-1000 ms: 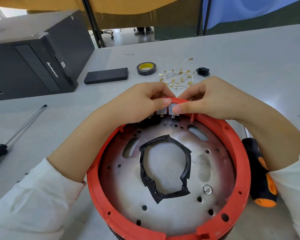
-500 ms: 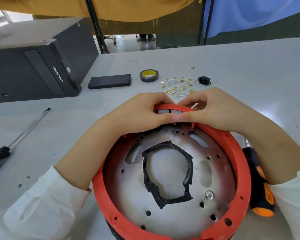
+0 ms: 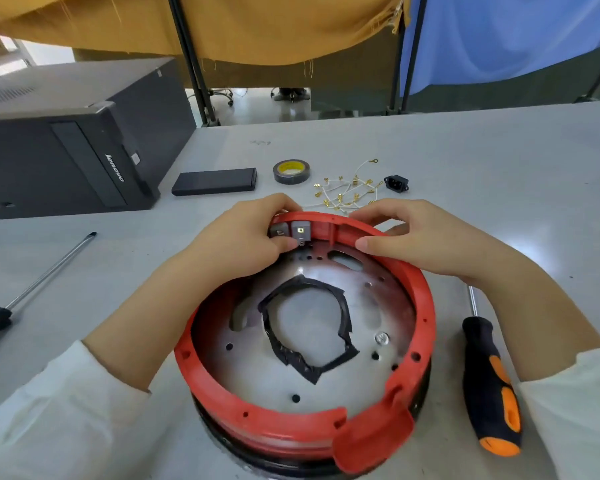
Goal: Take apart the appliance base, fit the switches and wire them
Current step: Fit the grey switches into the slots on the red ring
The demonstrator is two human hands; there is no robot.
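Note:
The round red appliance base (image 3: 420, 306) lies in front of me, its metal plate (image 3: 257, 372) with a black-taped centre hole facing up. Two grey switches (image 3: 298, 230) sit side by side in the far wall of the red ring. My left hand (image 3: 243, 237) grips that wall at the switches, thumb pressing below them. My right hand (image 3: 416, 237) holds the rim just to the right, thumb inside and fingers outside. A bundle of white wires with gold terminals (image 3: 347, 192) lies on the table behind the base.
A black-and-orange screwdriver (image 3: 489, 375) lies right of the base, a long black-handled screwdriver (image 3: 32, 289) to the left. Behind are a tape roll (image 3: 291, 171), a flat black box (image 3: 215, 181), a black power socket (image 3: 396, 183) and a black computer case (image 3: 66, 140).
My right hand has slid right along the rim, away from the switches, which now show. The base sits turned a little, and my view has shifted back.

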